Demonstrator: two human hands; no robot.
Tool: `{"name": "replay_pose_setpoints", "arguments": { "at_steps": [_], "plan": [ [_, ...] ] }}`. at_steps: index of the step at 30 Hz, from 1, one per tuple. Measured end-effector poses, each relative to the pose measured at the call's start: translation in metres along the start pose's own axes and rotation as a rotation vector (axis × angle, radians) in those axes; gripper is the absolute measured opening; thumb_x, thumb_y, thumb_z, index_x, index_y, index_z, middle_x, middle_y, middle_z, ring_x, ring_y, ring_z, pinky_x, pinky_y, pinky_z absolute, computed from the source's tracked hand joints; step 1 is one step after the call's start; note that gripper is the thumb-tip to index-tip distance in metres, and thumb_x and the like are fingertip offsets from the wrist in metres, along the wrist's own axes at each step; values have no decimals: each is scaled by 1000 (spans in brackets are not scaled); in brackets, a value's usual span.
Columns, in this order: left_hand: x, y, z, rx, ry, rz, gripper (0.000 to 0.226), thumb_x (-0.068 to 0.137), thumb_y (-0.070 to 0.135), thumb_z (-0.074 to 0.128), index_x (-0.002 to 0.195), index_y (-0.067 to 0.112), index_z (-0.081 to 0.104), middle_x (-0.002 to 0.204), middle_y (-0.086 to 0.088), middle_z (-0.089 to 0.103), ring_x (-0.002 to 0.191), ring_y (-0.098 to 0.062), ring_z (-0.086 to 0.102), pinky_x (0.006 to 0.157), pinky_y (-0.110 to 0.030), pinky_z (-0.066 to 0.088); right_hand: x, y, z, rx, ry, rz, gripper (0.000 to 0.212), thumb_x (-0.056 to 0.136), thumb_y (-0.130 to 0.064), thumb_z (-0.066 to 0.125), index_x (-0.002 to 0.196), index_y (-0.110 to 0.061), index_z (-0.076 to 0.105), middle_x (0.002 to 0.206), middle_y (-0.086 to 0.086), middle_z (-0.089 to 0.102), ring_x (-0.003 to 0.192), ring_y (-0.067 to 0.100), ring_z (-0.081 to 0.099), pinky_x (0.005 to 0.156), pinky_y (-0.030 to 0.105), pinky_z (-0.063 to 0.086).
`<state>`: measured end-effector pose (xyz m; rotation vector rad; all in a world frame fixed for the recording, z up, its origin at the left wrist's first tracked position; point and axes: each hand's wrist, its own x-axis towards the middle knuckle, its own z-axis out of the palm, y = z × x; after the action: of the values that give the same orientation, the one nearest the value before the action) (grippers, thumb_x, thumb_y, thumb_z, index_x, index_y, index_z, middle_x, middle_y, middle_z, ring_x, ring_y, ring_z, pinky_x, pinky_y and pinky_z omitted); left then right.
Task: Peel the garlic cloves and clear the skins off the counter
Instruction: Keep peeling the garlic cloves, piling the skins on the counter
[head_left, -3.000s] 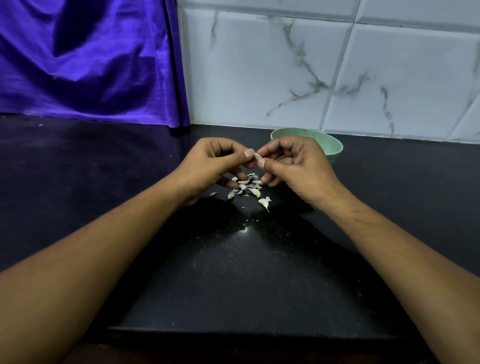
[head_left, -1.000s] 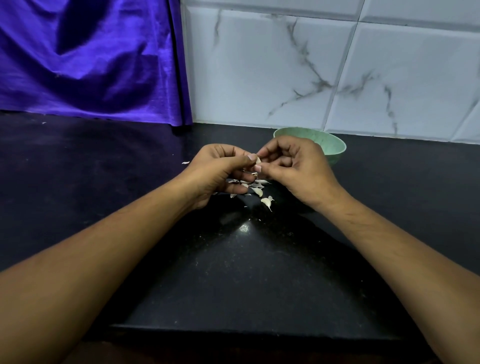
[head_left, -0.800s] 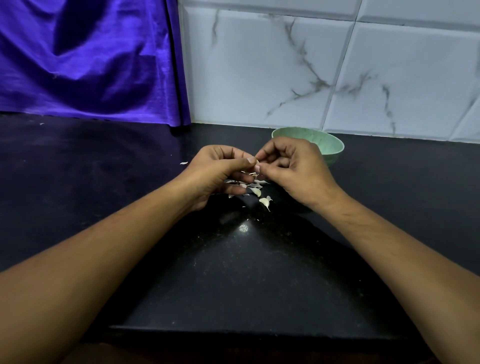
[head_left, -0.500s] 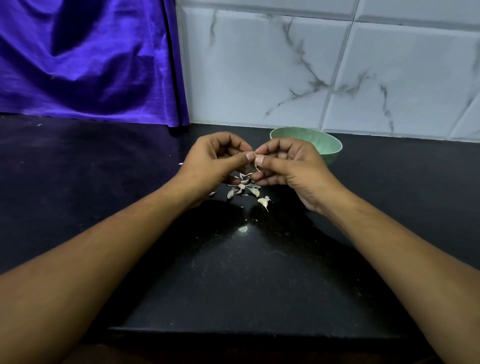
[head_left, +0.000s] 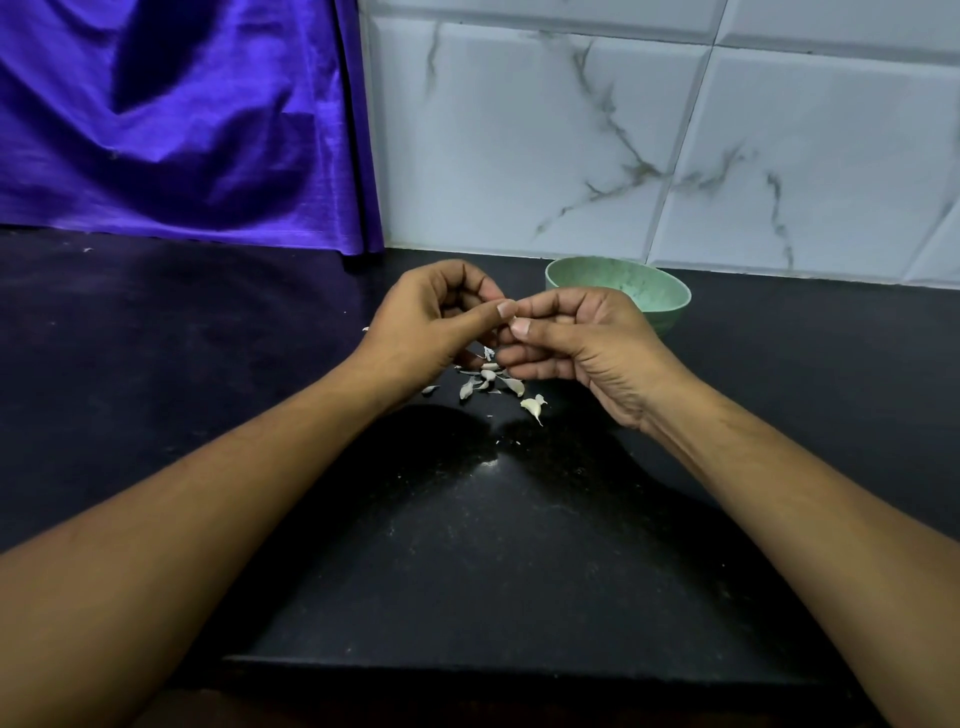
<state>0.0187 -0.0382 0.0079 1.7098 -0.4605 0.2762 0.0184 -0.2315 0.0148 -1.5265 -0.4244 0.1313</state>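
Note:
My left hand (head_left: 431, 327) and my right hand (head_left: 576, 338) meet above the black counter (head_left: 467, 545), thumbs and fingertips pinching one small garlic clove (head_left: 514, 315) that is almost hidden between them. Below the hands lies a loose pile of pale garlic skins and cloves (head_left: 485, 382). One whitish clove (head_left: 532, 405) lies apart at the pile's right.
A green bowl (head_left: 660, 306) stands just behind my right hand near the marble-tiled wall (head_left: 623, 130). A purple cloth (head_left: 182, 119) hangs at the back left. Tiny skin flecks dot the counter in front of the pile. The counter's front edge runs near the bottom.
Both hands have lifted slightly off the pile and kept working the clove between the fingertips. The pile on the counter shows more fully now.

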Motion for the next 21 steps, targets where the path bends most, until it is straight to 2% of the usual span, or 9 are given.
{"name": "replay_pose_setpoints", "arguments": {
  "at_steps": [4,9,13,16,19,21],
  "plan": [
    [1,-1,-1,25,-5,24,11,92,14,77,96,10,67,89,-28,71,78,-28,70,67,-40,60,0,-1,-1,-19,-3,7,14,94,0,67,107,-1,73,95,19,76,79,23,77,71,31,64],
    [0,2,-5,16,-9,40,15,85,20,80,93,14,68,92,-31,68,85,-40,68,72,-65,56,0,-3,-2,-20,-27,11,12,94,-1,67,104,-2,74,93,17,76,79,24,77,72,32,64],
    [0,7,-7,39,-31,50,13,83,20,80,88,16,69,92,-31,68,82,-41,65,71,-70,54,-1,-5,-4,-13,-59,20,12,93,-2,68,104,-3,74,91,16,76,79,24,77,72,33,65],
    [0,8,-9,52,-30,55,14,82,21,82,87,16,70,91,-32,68,81,-40,65,71,-65,57,-2,-5,-3,16,-70,39,12,93,-2,68,102,-3,74,89,14,76,77,23,77,70,32,64],
    [0,8,-10,48,-15,62,11,86,12,82,86,13,71,88,-30,69,79,-35,67,68,-47,60,-2,-6,-2,45,-79,44,12,92,-2,68,101,-5,75,88,13,76,76,22,77,68,31,64],
    [0,9,-9,44,1,72,10,86,10,82,86,12,72,83,-22,72,75,-25,68,63,-36,60,-3,-7,-1,56,-76,42,12,92,-3,68,101,-5,75,88,13,76,76,22,77,69,31,64]
  ]
}}
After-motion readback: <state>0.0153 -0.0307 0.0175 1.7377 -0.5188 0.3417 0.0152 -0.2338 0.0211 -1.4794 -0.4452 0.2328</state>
